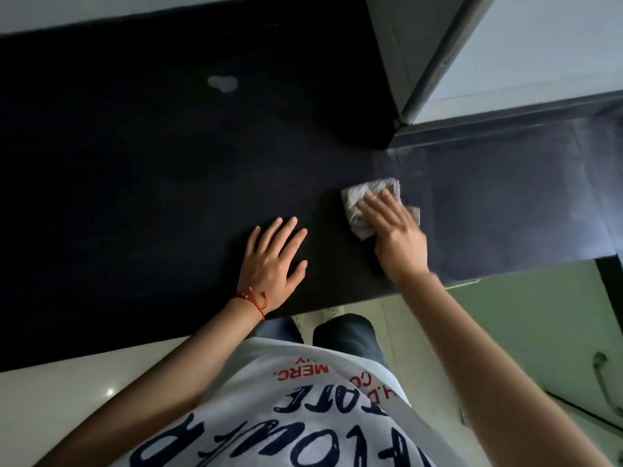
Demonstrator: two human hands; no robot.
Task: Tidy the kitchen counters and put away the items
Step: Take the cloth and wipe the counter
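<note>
I have the right hand (392,230) pressing flat on the cloth (362,203), fingers straight over it and not curled round it, so that grip is open and the cloth lies pinned on the table (135,163) near the inner corner by the pillar (397,62). The left hand (274,261) rests flat on the table just beside, fingers spread, holding nothing and bracing me. To wipe well, I judge I should keep the palm's weight even across the cloth, work in overlapping strokes out from the corner, and refold it once it looks soiled. The pale wet patch (223,83) far back on the table looks worth a pass. The table is dark, matt stone, L-shaped, running on to the right below a lit window sill (526,96). The floor (50,399) under me is pale and glossy, and the lighting is dim.
</note>
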